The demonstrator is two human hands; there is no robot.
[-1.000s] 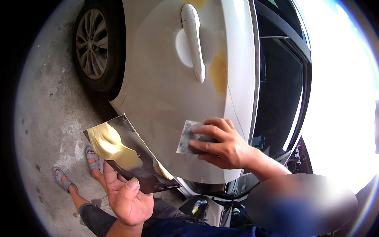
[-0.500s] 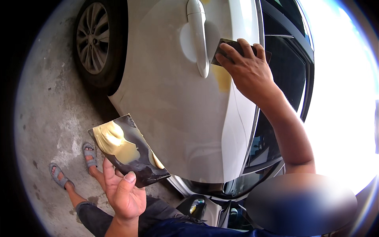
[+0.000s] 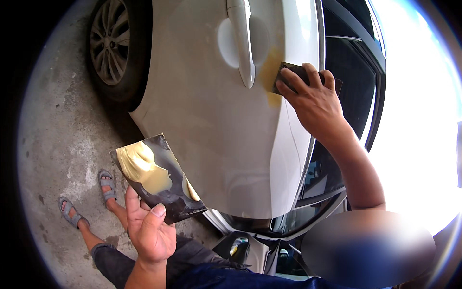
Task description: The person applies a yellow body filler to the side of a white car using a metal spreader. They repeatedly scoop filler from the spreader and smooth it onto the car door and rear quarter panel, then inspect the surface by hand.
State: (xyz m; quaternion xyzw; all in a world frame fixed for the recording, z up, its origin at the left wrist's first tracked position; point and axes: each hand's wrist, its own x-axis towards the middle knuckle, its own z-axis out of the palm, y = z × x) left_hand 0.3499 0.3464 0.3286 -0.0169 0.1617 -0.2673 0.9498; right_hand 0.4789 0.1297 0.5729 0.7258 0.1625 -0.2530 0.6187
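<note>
My left hand (image 3: pixel 152 237) grips the lower end of a dark, flat rectangular putty board (image 3: pixel 180 192), thumb on its face and fingers behind. A thick mound of pale yellow putty (image 3: pixel 138 161) lies on the board, with a thinner streak along its right edge. My right hand (image 3: pixel 315 103) is closed on a dark rectangular putty spreader (image 3: pixel 290 72), fingers spread over its back. The spreader lies against the white car door (image 3: pixel 207 125), over the right part of a thin yellow putty patch (image 3: pixel 270 67). That patch sits just right of the door handle (image 3: pixel 242 43).
The car's wheel (image 3: pixel 109 43) is at the upper left, above a stained concrete floor (image 3: pixel 62 144). Dark side windows (image 3: pixel 353 86) run along the right of the door. Sandalled feet (image 3: pixel 72 212) stand at the lower left. Glaring light fills the right side.
My right hand has drawn the spreader down and slightly right in the picture, uncovering a longer yellow smear beside the handle. My left hand and the board have barely shifted.
</note>
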